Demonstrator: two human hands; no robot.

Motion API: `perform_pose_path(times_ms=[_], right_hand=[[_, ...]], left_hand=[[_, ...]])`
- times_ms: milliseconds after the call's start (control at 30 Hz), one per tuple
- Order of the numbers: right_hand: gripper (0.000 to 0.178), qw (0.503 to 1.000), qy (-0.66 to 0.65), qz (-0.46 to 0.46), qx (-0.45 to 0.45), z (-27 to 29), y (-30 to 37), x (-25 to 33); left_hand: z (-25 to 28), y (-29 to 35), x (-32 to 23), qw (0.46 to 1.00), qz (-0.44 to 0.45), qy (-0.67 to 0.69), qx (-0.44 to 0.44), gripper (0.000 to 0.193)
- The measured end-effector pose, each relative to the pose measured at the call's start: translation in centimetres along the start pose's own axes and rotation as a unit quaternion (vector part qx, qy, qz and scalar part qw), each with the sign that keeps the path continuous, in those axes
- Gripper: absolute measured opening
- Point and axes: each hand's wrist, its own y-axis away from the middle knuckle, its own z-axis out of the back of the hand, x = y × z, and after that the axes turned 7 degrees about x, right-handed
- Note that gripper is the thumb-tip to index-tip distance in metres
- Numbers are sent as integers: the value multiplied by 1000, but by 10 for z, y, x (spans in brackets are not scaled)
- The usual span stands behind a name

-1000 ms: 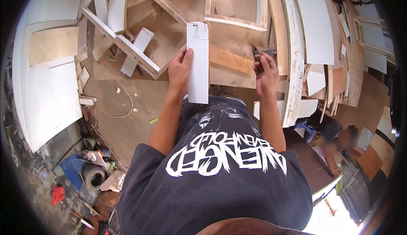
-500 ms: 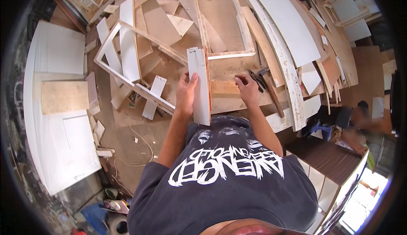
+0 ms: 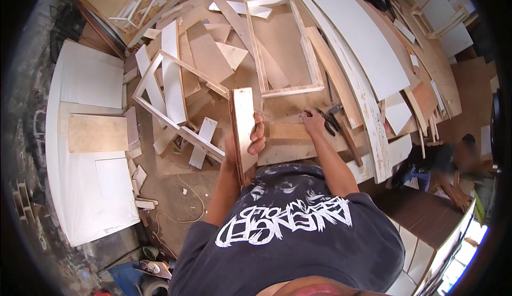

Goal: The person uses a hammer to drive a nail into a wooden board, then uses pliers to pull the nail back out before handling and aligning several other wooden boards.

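My left hand [image 3: 258, 136] grips a short narrow board [image 3: 245, 117] held upright in front of my chest. Its pale bare-wood face and brown layered edge show, and the fingers wrap round its right side. Over the workbench, my right hand [image 3: 313, 123] has thumb and fingertips pinched together; whatever may be between them is too small to make out. Pliers [image 3: 330, 123] with dark handles lie just right of that hand, beside a hammer [image 3: 349, 141] with a wooden handle. A flat wood block [image 3: 288, 131] rests on the bench between my hands.
Two rectangular wooden frames, one upright ahead [image 3: 292, 91] and one slanted at left [image 3: 201, 143], lie among offcuts. Long white boards [image 3: 352, 77] line the right side. White panels [image 3: 101, 178] stand at far left, a cord [image 3: 180, 212] trails on the floor, and a person [image 3: 445, 162] crouches at right.
My left hand has turned the board over, from its white face to its bare-wood face, and shifted it slightly left and lower. The right hand stays pinched, slightly lower in view.
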Motion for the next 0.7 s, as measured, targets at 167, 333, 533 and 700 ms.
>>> perform_pose_path(times_ms=[167,333,533,700], right_hand=[[33,991,-70,22,108,27,9,8],[32,986,76,137,-63,74,10,-22],[38,970,198,126,61,76,10,-30],[40,978,181,101,33,62,13,-48]], left_hand=[[-15,-18,11,997,-30,-38,-52,62],[-19,-44,22,987,-56,-130,-74,70],[25,-72,30,897,-75,-407,-157,73],[8,-89,22,800,-61,-558,-215,63]])
